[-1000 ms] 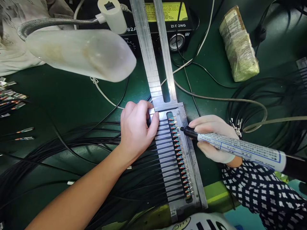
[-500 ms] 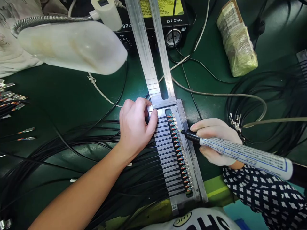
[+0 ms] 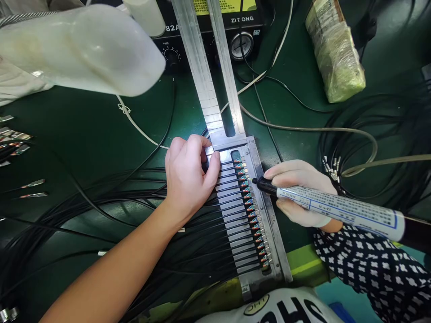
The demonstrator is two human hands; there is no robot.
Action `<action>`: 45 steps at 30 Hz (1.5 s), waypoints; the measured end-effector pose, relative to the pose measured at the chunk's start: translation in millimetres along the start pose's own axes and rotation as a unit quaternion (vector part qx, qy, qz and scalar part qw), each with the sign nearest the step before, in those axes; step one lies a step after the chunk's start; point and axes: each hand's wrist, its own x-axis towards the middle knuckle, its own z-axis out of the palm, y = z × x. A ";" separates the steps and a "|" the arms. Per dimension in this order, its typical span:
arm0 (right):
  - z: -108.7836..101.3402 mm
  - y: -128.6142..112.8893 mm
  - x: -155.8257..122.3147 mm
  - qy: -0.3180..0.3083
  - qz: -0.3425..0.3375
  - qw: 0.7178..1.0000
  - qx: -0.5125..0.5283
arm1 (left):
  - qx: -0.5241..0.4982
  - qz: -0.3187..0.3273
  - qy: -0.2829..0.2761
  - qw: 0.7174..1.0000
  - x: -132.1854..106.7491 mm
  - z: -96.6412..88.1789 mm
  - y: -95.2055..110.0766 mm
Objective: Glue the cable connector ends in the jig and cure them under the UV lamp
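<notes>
While the left hand point(image 3: 188, 179), fingers curled, pins black cables point(image 3: 208, 237) into the metal jig point(image 3: 269, 215), steadying them, the gloved right hand point(image 3: 296, 190) at 3 o'clock grips a pen-shaped tool point(image 3: 336, 208) touching their stripped ends point(image 3: 252, 215).

A white lamp point(image 3: 84, 49) hangs over the far left of the green mat point(image 3: 84, 134). Behind it stands a black box point(image 3: 247, 19) marked ZIDONG, with a knob point(image 3: 171, 54) and a round gauge point(image 3: 241, 45). A film-wrapped bundle point(image 3: 335, 49) lies far right, beyond a loose coil of black cable point(image 3: 387, 134). A white cord point(image 3: 134, 123) and a grey cable point(image 3: 336, 130) cross the mat. At the left edge lie what seem to be metal-ended plugs point(image 3: 15, 139).
</notes>
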 end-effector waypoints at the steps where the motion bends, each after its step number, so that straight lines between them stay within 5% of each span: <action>1: -0.3 0.1 -0.5 -0.002 0.001 1.000 0.001 | -0.002 0.001 0.001 1.000 0.0 0.0 0.1; 28: 0.4 1.9 0.4 -0.002 0.003 1.000 -0.005 | 0.004 -0.014 -0.006 1.000 -0.2 -0.8 1.3; 39: -5.6 -6.8 -9.6 0.024 -0.050 0.998 -0.013 | -0.010 -0.010 -0.003 1.000 -0.4 0.1 0.6; 45: -3.0 -8.8 -17.2 -0.013 -0.026 1.000 -0.006 | -0.005 -0.013 -0.002 1.000 -0.5 0.6 0.1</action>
